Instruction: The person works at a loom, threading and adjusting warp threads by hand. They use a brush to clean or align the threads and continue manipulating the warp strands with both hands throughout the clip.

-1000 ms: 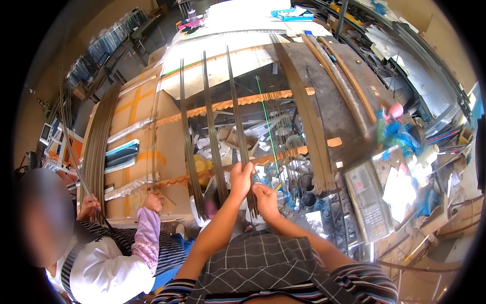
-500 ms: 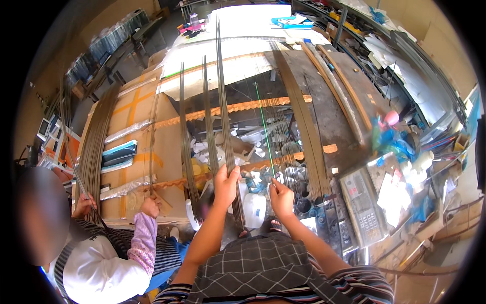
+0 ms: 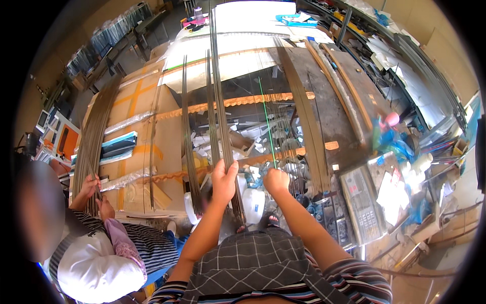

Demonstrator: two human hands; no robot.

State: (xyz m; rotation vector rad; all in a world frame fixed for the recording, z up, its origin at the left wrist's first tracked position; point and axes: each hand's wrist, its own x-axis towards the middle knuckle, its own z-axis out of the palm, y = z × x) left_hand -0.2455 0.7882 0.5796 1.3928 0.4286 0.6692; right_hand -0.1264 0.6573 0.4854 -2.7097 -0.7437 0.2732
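My left hand [image 3: 223, 183] is closed around a bundle of long, thin dark rods [image 3: 219, 121], which stretches far ahead over the table, its near end sticking out below my fist. To the right, my right hand [image 3: 277, 182] is closed at the near end of a slim green rod [image 3: 267, 121]. Several loose thin rods [image 3: 289, 152] lie beside it. Two wavy-edged wooden strips [image 3: 243, 103] run crosswise under the rods. Left of my bundle are two narrower bundles [image 3: 187, 137], and a wide flat row of rods [image 3: 305, 121] lies to the right.
At left a co-worker's hands [image 3: 91, 186] hold rods over another wide row [image 3: 98, 126]. Between the strips, an opening shows scraps and white plastic jugs [image 3: 253, 207] below. A dusty keypad device [image 3: 362, 202], blue plastic bags [image 3: 397, 142] and wooden battens [image 3: 347, 86] are at right.
My bundle's far end has swung slightly left. My right hand has shifted a little left and turned, its fingers now curled in. The co-worker's right hand has moved left to the rods.
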